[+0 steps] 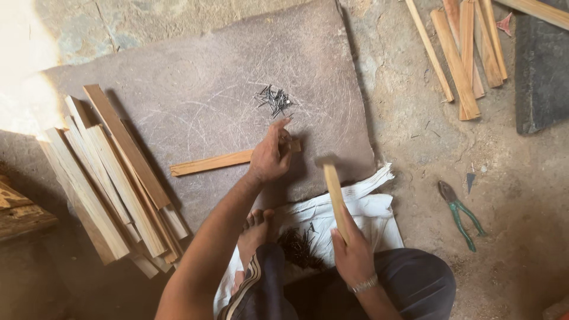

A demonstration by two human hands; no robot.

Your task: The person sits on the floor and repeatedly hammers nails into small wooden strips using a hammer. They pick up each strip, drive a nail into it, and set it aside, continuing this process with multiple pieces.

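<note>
My left hand (271, 155) presses down on a thin wooden strip (210, 163) that lies flat on a grey stone slab (195, 77), its fingers pinched near the strip's right end. Just beyond the fingertips lies a small heap of dark nails (274, 101). My right hand (354, 255) grips the wooden handle of a hammer (335, 192), whose blurred head hovers over the slab to the right of the strip.
A stack of wooden strips (112, 178) lies at the slab's left edge. More strips (468, 53) rest at the top right. Green-handled pliers (459, 213) lie on the floor to the right. A white sack (367, 210) holds more nails (299, 248) by my bare foot (255, 234).
</note>
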